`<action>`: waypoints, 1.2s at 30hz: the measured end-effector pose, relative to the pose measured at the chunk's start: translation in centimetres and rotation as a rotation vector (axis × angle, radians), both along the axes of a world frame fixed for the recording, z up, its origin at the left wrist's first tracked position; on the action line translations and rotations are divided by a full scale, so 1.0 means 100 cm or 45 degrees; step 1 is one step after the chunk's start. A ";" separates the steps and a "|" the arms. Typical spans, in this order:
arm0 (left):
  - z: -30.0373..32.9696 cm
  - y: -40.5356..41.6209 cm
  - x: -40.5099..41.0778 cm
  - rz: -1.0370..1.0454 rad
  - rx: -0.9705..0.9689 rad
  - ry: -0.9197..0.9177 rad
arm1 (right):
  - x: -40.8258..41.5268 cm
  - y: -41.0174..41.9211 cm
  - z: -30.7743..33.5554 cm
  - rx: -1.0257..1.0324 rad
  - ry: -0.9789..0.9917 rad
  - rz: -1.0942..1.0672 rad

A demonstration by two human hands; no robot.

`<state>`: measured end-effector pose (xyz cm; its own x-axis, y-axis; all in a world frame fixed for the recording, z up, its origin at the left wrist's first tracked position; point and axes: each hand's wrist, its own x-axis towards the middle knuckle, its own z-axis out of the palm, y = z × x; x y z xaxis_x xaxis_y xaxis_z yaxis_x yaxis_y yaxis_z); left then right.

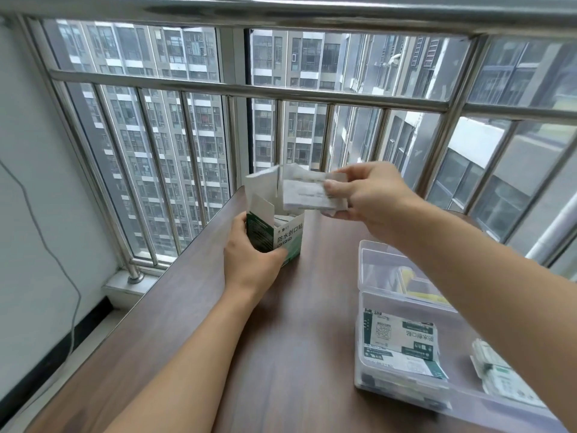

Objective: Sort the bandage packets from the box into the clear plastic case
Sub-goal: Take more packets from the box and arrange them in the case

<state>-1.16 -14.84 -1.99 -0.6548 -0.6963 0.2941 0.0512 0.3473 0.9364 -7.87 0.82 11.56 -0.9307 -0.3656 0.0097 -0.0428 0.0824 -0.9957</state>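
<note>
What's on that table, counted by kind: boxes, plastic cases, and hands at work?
Bandage box: 1
Clear plastic case: 1
Hands: 2, left hand and right hand
Total: 4

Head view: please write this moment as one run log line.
left hand holds box | right hand pinches packets | case open

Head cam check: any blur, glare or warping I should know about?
Head view: even daylight from the window, no harsh glare; railing bars bow from wide-angle distortion; packets in the right hand are motion-blurred; box print reads sharp; clear case shows mild reflections.
</note>
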 end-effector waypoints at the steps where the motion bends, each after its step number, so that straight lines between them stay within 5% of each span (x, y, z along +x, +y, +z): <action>1: -0.001 -0.002 0.000 -0.003 -0.012 0.005 | 0.002 0.010 0.002 -0.068 -0.155 0.026; 7: 0.006 0.000 0.010 -0.009 0.066 0.083 | 0.016 0.059 -0.006 -0.202 -0.525 0.095; 13: 0.077 0.035 0.056 0.114 -0.409 0.907 | 0.051 0.104 -0.004 -0.380 -0.010 -0.215; 15: 0.113 0.078 0.066 -0.155 -0.120 0.861 | 0.067 0.117 -0.006 -0.233 0.441 -0.410; 19: 0.142 0.172 0.081 -0.751 0.953 0.166 | 0.095 0.134 -0.014 0.003 1.273 -0.723; 21: 0.144 0.203 0.084 -1.031 1.304 0.088 | 0.107 0.140 -0.024 0.124 1.521 -0.763; 23: 0.142 0.224 0.085 -1.110 1.478 0.148 | 0.116 0.150 -0.036 0.234 1.661 -0.727; 26: 0.128 0.236 0.083 -1.018 1.404 0.138 | 0.125 0.167 -0.048 0.325 1.741 -0.632; 30: 0.113 0.229 0.091 -1.101 1.234 0.018 | 0.140 0.188 -0.048 0.371 1.511 -0.434; 33: 0.107 0.223 0.095 -1.198 1.081 -0.133 | 0.140 0.201 -0.041 -0.043 0.883 -0.360; 36: 0.105 0.224 0.097 -1.289 0.938 -0.225 | 0.126 0.205 -0.033 -0.095 0.359 -0.301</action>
<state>8.59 7.58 8.46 -0.9796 0.1772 -0.0949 -0.1569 -0.3794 0.9118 4.74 21.29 8.28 -0.9464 -0.1293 0.2960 -0.3044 0.0503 -0.9512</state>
